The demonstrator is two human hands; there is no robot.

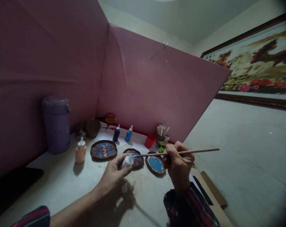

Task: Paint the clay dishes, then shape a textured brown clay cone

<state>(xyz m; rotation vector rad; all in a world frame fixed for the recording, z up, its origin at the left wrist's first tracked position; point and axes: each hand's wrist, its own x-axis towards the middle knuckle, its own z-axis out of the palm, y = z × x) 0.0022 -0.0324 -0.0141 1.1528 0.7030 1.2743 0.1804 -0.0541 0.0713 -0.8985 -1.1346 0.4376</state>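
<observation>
Opened onto a pale wall (256, 142) at right, beneath a pale ceiling (180, 19) with a bright patch cut off by the top edge. Had pink panels (161, 85) at left and rear, joined in an upright corner. Included a framed picture (261, 67) on the wall, showing flowers and cut off at the right edge. Provided a pale worktop (86, 183) below the panels, with shadows across the near part.

Bore a purple lidded container (56, 129) at far left, and a black shape (17, 181) too dark to identify. Displayed dark striped sleeves (192, 206), cut off at the bottom. Presented three brown-edged slabs: left slab (103, 150) streaked blue and purple; centre slab (138, 161) partly hidden behind the left hand (115, 170) and white bottle (127, 161); right slab (155, 165) coated blue, just beside the right hand (180, 164).

Gripped a brush (201, 151) in the right hand, nearly level, with right fingers (172, 148) pinched around the handle. Included an orange bottle (80, 154) near the container, a red cup (150, 141) at the rear, and a green-and-yellow item (161, 147) partly hidden behind the right hand. Held the white bottle above the worktop, with left fingers (124, 172) wrapped around the sides and mouth toward the brush. Could not determine depth of the brush tip at the bottle mouth.
</observation>
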